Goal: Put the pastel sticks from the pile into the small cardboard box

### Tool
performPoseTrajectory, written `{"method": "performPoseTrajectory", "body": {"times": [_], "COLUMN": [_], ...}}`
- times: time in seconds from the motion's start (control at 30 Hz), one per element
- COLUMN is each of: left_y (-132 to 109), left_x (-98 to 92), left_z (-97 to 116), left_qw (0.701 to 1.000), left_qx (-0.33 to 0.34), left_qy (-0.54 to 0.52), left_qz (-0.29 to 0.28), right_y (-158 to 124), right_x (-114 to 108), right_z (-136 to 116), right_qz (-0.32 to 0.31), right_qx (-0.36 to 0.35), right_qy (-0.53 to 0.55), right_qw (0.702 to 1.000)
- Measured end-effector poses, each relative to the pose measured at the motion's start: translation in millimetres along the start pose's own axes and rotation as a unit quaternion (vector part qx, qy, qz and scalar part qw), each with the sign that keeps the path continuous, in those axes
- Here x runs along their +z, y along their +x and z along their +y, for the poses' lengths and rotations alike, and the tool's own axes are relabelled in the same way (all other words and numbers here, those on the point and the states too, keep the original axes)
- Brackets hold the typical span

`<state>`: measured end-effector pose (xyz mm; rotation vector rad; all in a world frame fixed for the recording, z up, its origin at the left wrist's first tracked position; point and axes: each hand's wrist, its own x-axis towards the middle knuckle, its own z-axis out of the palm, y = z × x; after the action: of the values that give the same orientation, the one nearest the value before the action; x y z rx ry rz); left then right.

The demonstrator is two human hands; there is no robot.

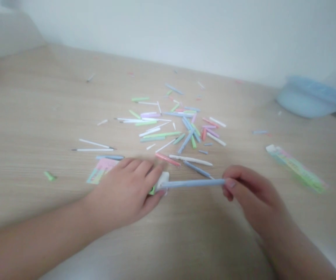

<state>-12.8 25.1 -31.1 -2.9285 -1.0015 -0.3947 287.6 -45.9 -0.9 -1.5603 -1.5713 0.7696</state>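
Note:
My left hand (127,190) is closed over a slim pastel pen box (101,171) lying near the table's front. Its pink and blue-green end shows left of the hand, and a white flap (165,178) shows at the thumb side; the middle is hidden under my fingers. In a pinch, my right hand (249,194) grips the right end of a light blue pen (195,183). The pen lies level, with its left end at the box's white flap; I cannot tell whether it is inside. Just beyond it are a blue pen barrel (197,169) and a white pen (191,160).
Several pastel pen barrels, caps and white refills (162,134) lie scattered mid-table. A second pastel pen box (297,168) rests at the right, and a green cap (50,176) at the left. A light blue basin (310,97) stands at the back right, near the wall (185,35).

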Motion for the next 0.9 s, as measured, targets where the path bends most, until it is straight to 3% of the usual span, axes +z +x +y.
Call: {"method": "performPoseTrajectory", "body": {"times": [0.2,0.3,0.47,0.63,0.9], "left_y": [-5,-6,-5,-4,-7], "left_x": [-6.9,-13.4,-15.5,-10.9,-8.5], "left_z": [0,3,10,16,17], "left_qw": [0.973,0.944,0.843,0.784,0.714], "left_qx": [0.119,0.101,-0.003,-0.039,-0.032], "left_qy": [-0.154,-0.3,-0.537,-0.617,-0.694], "left_qz": [0.122,0.089,0.041,-0.053,-0.092], "right_y": [3,3,6,9,9], "right_x": [7,14,23,28,31], "right_z": [7,9,5,5,7], "right_qz": [-0.002,-0.013,0.01,-0.001,-0.002], "right_qx": [0.092,0.135,0.214,0.257,0.274], "right_qy": [0.138,0.199,0.279,0.325,0.361], "right_qw": [0.986,0.971,0.936,0.91,0.891]}}
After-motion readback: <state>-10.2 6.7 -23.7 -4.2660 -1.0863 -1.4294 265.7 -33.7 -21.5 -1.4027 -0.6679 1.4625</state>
